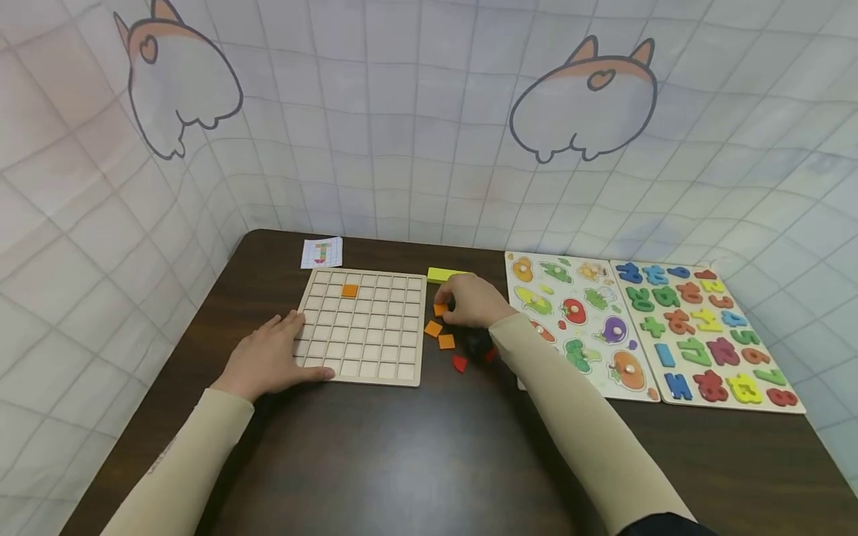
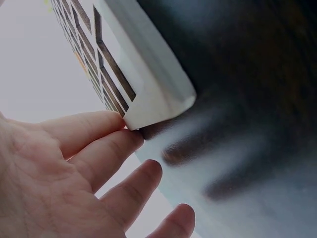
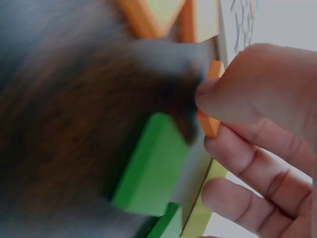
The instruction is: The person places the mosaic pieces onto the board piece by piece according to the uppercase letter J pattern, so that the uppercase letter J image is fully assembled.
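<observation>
Across the dark bench (image 1: pixel 375 461), to my right, lie a number board (image 1: pixel 670 339) and a vegetable board (image 1: pixel 590 325). Left of them sits a pale grid board (image 1: pixel 375 382). My left grip (image 1: pixel 271 357) is spread at its left side, thumb resting on the near edge. My right grip (image 1: pixel 476 300) pinches an orange tile (image 3: pixel 210 125) between thumb and fingers, just beside the grid's right edge. Past the grid's far edge lies a small card (image 1: pixel 322 253) with a coloured J; a yellow block (image 1: pixel 445 275) is near my right fingers. Another orange square (image 1: pixel 349 290) sits in the second row from the far side. Two loose squares (image 1: pixel 446 342) and red pieces (image 1: pixel 459 363) lie nearer me.
</observation>
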{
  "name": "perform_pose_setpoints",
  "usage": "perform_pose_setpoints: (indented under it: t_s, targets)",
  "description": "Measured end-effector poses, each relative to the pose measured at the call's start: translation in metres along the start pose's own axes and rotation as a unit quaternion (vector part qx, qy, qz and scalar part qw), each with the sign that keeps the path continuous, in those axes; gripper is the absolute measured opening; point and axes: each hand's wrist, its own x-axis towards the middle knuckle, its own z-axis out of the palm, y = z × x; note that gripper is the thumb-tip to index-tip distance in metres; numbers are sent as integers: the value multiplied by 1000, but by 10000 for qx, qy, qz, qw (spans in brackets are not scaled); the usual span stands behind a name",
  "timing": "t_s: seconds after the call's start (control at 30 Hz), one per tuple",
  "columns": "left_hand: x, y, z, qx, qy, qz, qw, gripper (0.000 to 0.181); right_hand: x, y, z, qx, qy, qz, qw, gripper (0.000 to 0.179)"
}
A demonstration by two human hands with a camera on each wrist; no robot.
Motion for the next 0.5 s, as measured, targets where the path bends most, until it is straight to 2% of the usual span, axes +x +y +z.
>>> perform_pose_setpoints:
  t_s: [0.17,0.27,0.5]
  targets:
    - [6,-1,-5,44,1,2,10000,123,13,-3,-4,464,329,179,9982,25]
    - [5,-2,-4,29,-37,-38,10000,125,23,-10,2,507,437,169,9976,25]
    - [3,-3,0,14,-93,-69,9999,124,47,-38,13,469,370,241,9979,26]
